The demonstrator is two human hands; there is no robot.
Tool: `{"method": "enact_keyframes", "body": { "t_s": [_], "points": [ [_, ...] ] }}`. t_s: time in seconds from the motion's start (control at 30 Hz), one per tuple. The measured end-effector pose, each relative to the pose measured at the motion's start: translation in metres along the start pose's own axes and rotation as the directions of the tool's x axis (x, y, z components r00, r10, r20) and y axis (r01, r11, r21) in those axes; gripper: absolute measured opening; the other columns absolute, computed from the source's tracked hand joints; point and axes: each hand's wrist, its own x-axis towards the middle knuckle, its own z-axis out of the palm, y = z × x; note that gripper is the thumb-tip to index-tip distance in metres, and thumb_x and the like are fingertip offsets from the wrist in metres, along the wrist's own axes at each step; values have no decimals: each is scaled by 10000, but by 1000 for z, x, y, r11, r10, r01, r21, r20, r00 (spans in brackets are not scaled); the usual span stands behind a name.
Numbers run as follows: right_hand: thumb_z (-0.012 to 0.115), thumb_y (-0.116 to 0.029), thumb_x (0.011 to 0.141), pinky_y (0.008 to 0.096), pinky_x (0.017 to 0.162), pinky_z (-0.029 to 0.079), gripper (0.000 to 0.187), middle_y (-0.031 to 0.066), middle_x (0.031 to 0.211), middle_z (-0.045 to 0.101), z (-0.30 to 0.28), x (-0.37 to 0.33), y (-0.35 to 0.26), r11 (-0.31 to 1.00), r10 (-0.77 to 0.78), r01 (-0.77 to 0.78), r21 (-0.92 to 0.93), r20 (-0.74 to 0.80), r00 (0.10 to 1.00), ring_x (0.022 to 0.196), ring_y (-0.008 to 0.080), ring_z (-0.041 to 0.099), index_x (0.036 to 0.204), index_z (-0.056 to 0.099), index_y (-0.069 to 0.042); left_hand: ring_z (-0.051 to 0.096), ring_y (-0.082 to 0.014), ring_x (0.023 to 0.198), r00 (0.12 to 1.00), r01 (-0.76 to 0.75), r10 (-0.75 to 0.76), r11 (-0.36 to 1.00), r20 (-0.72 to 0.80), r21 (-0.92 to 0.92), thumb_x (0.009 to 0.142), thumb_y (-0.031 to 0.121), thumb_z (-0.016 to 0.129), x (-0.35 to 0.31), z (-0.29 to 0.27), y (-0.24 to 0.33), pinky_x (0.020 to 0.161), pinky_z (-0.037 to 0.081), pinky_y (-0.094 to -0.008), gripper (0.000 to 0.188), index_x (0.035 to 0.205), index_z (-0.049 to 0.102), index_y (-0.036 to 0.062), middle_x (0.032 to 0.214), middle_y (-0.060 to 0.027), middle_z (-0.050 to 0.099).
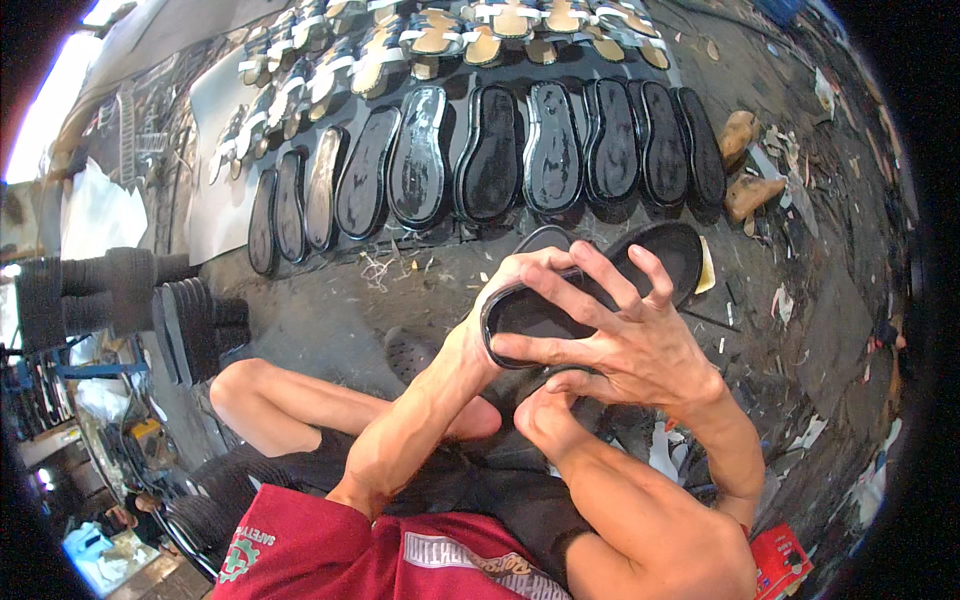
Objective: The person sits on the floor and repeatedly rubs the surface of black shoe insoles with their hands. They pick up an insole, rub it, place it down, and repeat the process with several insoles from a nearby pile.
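In front of my bent knees I hold a black shoe sole [535, 315] with a raised glossy rim. My left hand [510, 285] wraps its left side, with the fingers mostly hidden behind the sole and my other hand. Across the sole's right part, my right hand [640, 335] grips with spread, bent fingers on top and the thumb at the lower edge. Just beyond my right fingers is another black sole [672, 255], partly covered by them. A further dark rounded edge shows above my left hand.
Ahead, a row of black soles [490, 155] lies on the ground, with several white-strapped sandals [432, 35] behind it. Two tan shoe lasts [752, 196] lie at the row's right end. Dark sole stacks [180, 325] stand left. A grey perforated clog [408, 352] is near my legs. Scraps litter the right.
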Motion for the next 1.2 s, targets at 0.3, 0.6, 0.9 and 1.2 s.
{"method": "enact_keyframes", "body": {
  "t_s": [0.3,0.6,0.9,1.2],
  "points": [
    [887,-459,801,563,1209,203,968,28,1506,624,-14,-2,14,943,124,-87,320,-99,987,1284,163,642,1648,477,-230,687,-238,1219,970,191,-131,931,204,-310,1057,384,606,0,-6,9,1072,575,-427,485,1436,599,82,1393,-106,668],
    [899,-601,768,459,1079,316,1221,104,1496,653,4,20,-14,728,561,-410,549,-134,817,1137,201,719,1688,326,-39,648,-260,1254,856,-517,509,845,-86,-138,1096,643,468,-5,42,5,1122,520,-440,912,1756,41,180,1429,-97,590],
    [409,-712,1064,665,1209,180,768,210,1758,261,5,32,-28,839,499,-458,295,-81,863,1548,455,295,1699,402,-282,631,-251,1259,884,-467,443,857,-150,-219,1123,641,332,-16,56,34,1131,500,-449,813,1732,178,125,1372,-140,629],
    [367,-707,1079,693,1242,112,752,163,1814,163,8,35,-21,841,486,-448,303,-59,872,1609,470,197,1726,325,-327,622,-224,1285,914,-389,378,920,-148,-53,1117,547,246,-21,52,41,1150,482,-424,740,1710,259,103,1408,-111,631]
  ]
}}
